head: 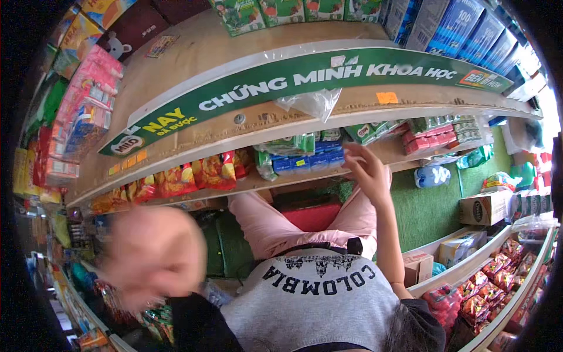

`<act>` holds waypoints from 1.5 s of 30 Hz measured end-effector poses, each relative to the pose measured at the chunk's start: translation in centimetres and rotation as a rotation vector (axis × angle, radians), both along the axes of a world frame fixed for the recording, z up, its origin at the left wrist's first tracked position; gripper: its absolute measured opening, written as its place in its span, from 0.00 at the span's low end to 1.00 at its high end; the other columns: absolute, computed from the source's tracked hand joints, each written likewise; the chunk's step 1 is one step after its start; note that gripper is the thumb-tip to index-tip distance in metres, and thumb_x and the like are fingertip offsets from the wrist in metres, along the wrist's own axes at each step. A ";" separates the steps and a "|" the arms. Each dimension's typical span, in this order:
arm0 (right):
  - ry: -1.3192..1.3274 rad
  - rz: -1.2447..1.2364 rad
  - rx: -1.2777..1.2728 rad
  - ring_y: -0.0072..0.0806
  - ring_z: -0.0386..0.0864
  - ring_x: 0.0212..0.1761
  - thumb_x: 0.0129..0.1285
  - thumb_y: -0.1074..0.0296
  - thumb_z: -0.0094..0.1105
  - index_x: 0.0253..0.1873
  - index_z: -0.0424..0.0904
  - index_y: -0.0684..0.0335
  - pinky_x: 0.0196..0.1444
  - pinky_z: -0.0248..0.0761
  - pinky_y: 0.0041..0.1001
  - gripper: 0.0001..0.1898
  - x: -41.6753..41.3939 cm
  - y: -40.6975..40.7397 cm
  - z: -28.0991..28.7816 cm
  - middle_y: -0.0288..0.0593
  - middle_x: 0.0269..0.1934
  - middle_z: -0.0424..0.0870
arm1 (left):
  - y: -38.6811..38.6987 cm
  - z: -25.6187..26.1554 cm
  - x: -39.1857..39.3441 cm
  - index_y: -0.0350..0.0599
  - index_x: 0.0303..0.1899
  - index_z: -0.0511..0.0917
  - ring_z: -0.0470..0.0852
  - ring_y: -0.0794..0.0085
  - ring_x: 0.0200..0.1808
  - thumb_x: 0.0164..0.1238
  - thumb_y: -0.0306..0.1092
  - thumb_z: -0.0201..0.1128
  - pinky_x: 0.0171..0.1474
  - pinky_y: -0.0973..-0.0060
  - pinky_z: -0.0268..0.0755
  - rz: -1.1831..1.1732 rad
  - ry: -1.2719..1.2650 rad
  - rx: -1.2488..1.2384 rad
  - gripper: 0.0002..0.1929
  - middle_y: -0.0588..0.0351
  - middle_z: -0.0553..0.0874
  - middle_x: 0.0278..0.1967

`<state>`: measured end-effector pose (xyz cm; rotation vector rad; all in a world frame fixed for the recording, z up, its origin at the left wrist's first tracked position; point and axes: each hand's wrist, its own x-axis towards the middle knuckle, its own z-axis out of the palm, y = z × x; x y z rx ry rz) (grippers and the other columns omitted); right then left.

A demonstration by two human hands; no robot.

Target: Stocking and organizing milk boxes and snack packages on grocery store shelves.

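My left hand (154,255) is raised close to the camera at the lower left, badly blurred. Its fingers cannot be made out, nor whether anything is in them. Above my right knee, my right hand (367,174) reaches toward the lower shelf, fingers bent and apart, holding nothing visible. Just left of its fingertips stand blue drink-carton packs (308,162), with green-and-white packs (286,146) behind them. Red and orange snack bags (215,171) line the same shelf farther left. Clear plastic film (312,103) hangs from the upper shelf's green Milo sign strip (281,83).
Green cartons (281,11) and blue boxes (457,28) stand on the upper shelf (193,53). Pink cartons (94,83) are stacked left. On the right are a cardboard box (484,207), a blue-wrapped pack (432,176) on green matting (413,211), and a rack of red snack packets (488,286).
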<state>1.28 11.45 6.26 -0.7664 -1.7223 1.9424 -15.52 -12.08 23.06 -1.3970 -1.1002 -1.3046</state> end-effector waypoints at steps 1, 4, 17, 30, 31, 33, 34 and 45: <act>0.078 0.016 0.126 0.24 0.80 0.41 0.64 0.71 0.57 0.56 0.71 0.69 0.36 0.74 0.21 0.17 -1.6 -0.5 -0.5 0.40 0.42 0.78 | 0.6 -2.6 1.1 0.35 0.50 0.67 0.73 0.57 0.55 0.67 0.45 0.45 0.54 0.64 0.68 0.056 0.082 -0.009 0.21 0.46 0.71 0.51; 0.170 0.006 0.216 0.24 0.80 0.40 0.64 0.67 0.57 0.56 0.70 0.72 0.33 0.76 0.23 0.19 -6.2 -1.2 -0.2 0.45 0.42 0.79 | 4.7 -9.9 3.4 0.41 0.50 0.69 0.72 0.51 0.54 0.63 0.39 0.58 0.44 0.61 0.73 0.245 -0.232 -0.353 0.17 0.46 0.71 0.49; 0.114 0.093 -0.444 0.31 0.76 0.50 0.55 0.65 0.61 0.53 0.70 0.68 0.47 0.74 0.30 0.22 -9.7 0.5 -0.5 0.44 0.49 0.75 | 8.9 -14.3 1.2 0.33 0.58 0.65 0.72 0.54 0.56 0.69 0.38 0.55 0.61 0.64 0.59 -0.013 -1.104 -0.645 0.23 0.41 0.74 0.54; -0.011 0.132 -0.168 0.29 0.74 0.52 0.44 0.81 0.51 0.62 0.59 0.71 0.57 0.67 0.30 0.34 9.9 -1.3 0.6 0.44 0.51 0.74 | 9.5 -12.7 7.6 0.39 0.60 0.67 0.79 0.69 0.51 0.58 0.19 0.62 0.53 0.73 0.74 -1.145 -1.396 -0.900 0.26 0.52 0.77 0.55; -0.060 0.111 -0.205 0.31 0.74 0.52 0.42 0.79 0.53 0.61 0.59 0.71 0.56 0.68 0.30 0.34 10.9 -1.3 0.4 0.45 0.52 0.74 | 9.8 -12.5 9.0 0.38 0.61 0.66 0.78 0.69 0.53 0.58 0.17 0.62 0.55 0.73 0.73 -1.247 -1.369 -0.923 0.28 0.51 0.76 0.56; 0.092 -0.117 -0.362 0.34 0.75 0.52 0.39 0.75 0.58 0.61 0.59 0.70 0.54 0.70 0.30 0.37 13.0 -2.2 -0.5 0.46 0.51 0.74 | 10.5 -11.8 10.7 0.37 0.62 0.65 0.76 0.69 0.56 0.58 0.18 0.62 0.57 0.72 0.72 -1.279 -1.299 -0.946 0.28 0.51 0.75 0.57; 0.270 -0.130 -0.318 0.37 0.76 0.50 0.37 0.71 0.64 0.61 0.59 0.70 0.51 0.72 0.32 0.41 13.9 -2.0 -0.7 0.47 0.50 0.74 | 10.8 -11.3 11.1 0.37 0.62 0.65 0.74 0.70 0.58 0.58 0.19 0.63 0.58 0.74 0.71 -1.320 -1.271 -0.945 0.28 0.50 0.75 0.58; -1.365 -0.970 1.721 0.35 0.64 0.65 0.68 0.67 0.41 0.64 0.62 0.62 0.67 0.58 0.35 0.21 13.6 8.5 21.8 0.50 0.63 0.65 | 3.8 1.5 0.7 0.39 0.50 0.74 0.69 0.48 0.62 0.63 0.43 0.51 0.64 0.57 0.61 -0.672 -0.154 -0.475 0.20 0.41 0.76 0.54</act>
